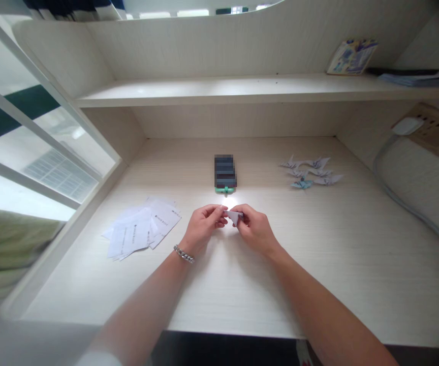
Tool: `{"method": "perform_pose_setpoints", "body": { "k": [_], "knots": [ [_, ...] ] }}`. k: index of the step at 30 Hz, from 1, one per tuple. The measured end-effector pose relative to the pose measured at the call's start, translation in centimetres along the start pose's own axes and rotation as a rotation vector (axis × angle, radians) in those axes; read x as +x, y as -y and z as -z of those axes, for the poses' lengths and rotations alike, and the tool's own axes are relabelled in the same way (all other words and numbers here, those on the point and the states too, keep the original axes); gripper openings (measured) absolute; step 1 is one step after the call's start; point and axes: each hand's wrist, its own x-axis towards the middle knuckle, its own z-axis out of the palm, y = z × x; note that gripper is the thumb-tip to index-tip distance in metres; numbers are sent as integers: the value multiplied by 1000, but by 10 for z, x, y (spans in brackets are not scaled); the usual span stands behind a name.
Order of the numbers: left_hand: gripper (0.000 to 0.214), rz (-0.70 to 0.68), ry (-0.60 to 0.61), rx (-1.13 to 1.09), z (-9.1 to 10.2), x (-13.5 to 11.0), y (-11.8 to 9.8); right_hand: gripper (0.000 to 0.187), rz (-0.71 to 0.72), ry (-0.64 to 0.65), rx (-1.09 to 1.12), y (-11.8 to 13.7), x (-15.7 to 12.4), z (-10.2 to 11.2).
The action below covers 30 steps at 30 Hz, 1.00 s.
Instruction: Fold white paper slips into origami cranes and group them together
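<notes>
Between my hands, just above the middle of the desk, is a small piece of folded white paper [234, 216]. My left hand [208, 222] pinches its left tip between thumb and forefinger. From the other side my right hand [254, 226] grips the wider end, with part of the paper hidden behind its fingers. Several folded paper cranes [318, 172] sit in a group at the back right, most of them white and one light blue [302, 183]. To the left lies a loose fan of white printed paper sheets [133, 231].
A phone [225, 171] with a blurred screen rests on a green stand [225, 190] beyond my hands. Above the desk [219, 290] runs a shelf [204, 87] holding a small colourful box [352, 57]. A grey cable [395, 195] hangs from a wall socket [433, 127] at right.
</notes>
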Motion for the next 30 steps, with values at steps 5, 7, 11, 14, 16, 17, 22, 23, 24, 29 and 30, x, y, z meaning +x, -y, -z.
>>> {"method": "perform_pose_setpoints", "body": {
  "k": [5,7,11,14,16,17,22,23,24,29,30],
  "knots": [
    [27,13,48,-47,0,-2,-1,27,31,-31,-33,4,1,2],
    [27,11,51,-40,0,-2,-1,27,-12,-21,10,4,2,3],
    [28,-14,50,28,1,-1,1,24,-84,0,98,6,4,5],
    [29,-25,46,59,1,-1,3,20,-118,-4,146,5,6,5],
    [30,-18,55,55,1,0,4,17,-138,-11,178,3,7,4],
    [30,-13,63,50,0,0,3,15,-148,-16,197,1,7,4],
    [30,-4,78,37,0,-1,2,7,-228,-30,337,-5,8,1],
    [30,-4,78,38,0,-1,2,8,-250,-29,370,-5,8,0],
    [30,-2,80,39,0,0,2,9,-268,-27,395,-5,7,0],
    [29,13,81,52,1,0,6,14,-258,-33,356,-7,7,-1],
    [29,11,81,60,2,1,7,14,-251,-37,341,-8,6,-2]
  ]
}}
